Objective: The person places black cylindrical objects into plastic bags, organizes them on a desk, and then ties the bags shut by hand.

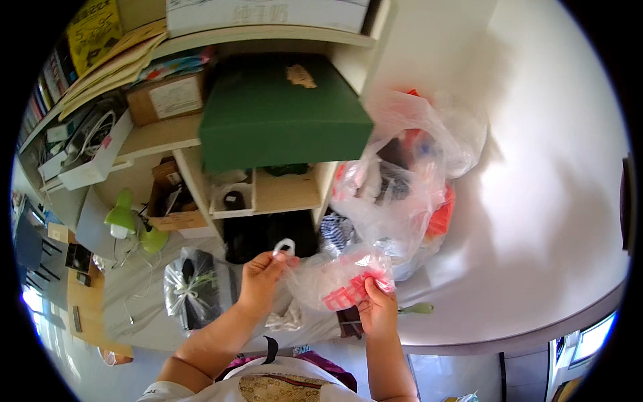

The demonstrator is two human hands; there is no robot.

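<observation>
A thin clear plastic bag with red print [338, 271] is stretched between my two hands in front of my body. My left hand [260, 278] pinches its left end, and a small white loop [284, 246] stands up at the fingertips; I cannot tell whether it belongs to the bag. On the bag's right end, over the red print, my right hand [378, 308] is closed with the thumb on top. Below the bag, a crumpled white cloth-like thing [287, 318] lies on the marbled table [134, 301]. Near my right hand a green handle [416, 308] sticks out.
Just beyond my hands, a big clear bag stuffed with things [402, 208] leans by the white wall [536, 201]. A dark bundle in clear plastic [191, 288] sits left. Behind stand a shelf [191, 181] with a dark green box [281, 120] jutting out, and a green lamp [122, 213].
</observation>
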